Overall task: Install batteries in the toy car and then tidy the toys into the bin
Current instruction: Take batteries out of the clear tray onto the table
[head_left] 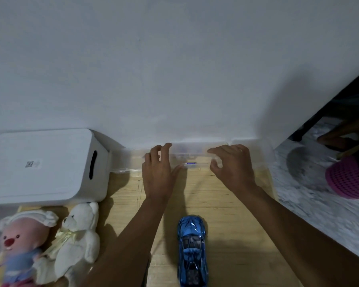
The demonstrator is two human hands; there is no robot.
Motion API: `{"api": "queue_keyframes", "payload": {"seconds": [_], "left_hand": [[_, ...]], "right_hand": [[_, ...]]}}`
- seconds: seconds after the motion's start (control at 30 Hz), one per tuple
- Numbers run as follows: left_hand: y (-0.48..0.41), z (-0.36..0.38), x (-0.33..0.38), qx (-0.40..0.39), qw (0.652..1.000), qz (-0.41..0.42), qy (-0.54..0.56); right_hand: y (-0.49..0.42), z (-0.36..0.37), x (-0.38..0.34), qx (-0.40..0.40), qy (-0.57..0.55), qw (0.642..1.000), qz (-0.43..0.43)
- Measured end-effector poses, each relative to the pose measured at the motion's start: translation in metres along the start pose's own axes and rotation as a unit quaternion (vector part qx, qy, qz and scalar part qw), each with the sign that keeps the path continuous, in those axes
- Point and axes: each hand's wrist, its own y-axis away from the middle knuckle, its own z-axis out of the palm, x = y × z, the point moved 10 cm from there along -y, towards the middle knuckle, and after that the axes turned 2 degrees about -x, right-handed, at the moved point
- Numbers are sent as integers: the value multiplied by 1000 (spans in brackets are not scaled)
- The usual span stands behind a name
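A shiny blue toy car (192, 250) stands on the wooden table, near me, between my forearms. Against the wall lies a long clear plastic box (192, 151) with a small blue-purple item (190, 163) showing at its front; the motion blur hides what it is. My left hand (158, 172) spans the box's left part, fingers on top and thumb at the front. My right hand (233, 166) pinches its right part between index finger and thumb. A white lidded bin (42, 166) sits at the left.
A white teddy bear (79, 239) and a pink-faced plush doll (21, 247) lie at the lower left before the bin. More clear plastic (122, 160) runs along the wall. The table's right edge (278, 201) drops to a marbled floor with a pink knitted basket (346, 181).
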Motion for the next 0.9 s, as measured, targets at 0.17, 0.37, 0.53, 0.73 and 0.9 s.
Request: {"api": "queue_keyframes", "payload": {"seconds": [0.17, 0.37, 0.53, 0.73, 0.9], "left_hand": [[1, -5, 8, 12, 1000, 18, 1], [-1, -4, 11, 5, 998, 55, -30], [-1, -2, 8, 8, 997, 71, -30], [0, -1, 8, 3, 997, 77, -28], [1, -1, 9, -1, 997, 78, -21]], "right_hand": [[-9, -22, -7, 67, -22, 997, -4], [-11, -28, -8, 123, 11, 992, 10], [-12, -23, -5, 129, -34, 991, 18], [-1, -13, 1, 82, -84, 992, 35], [6, -7, 1, 48, -50, 997, 18]]}}
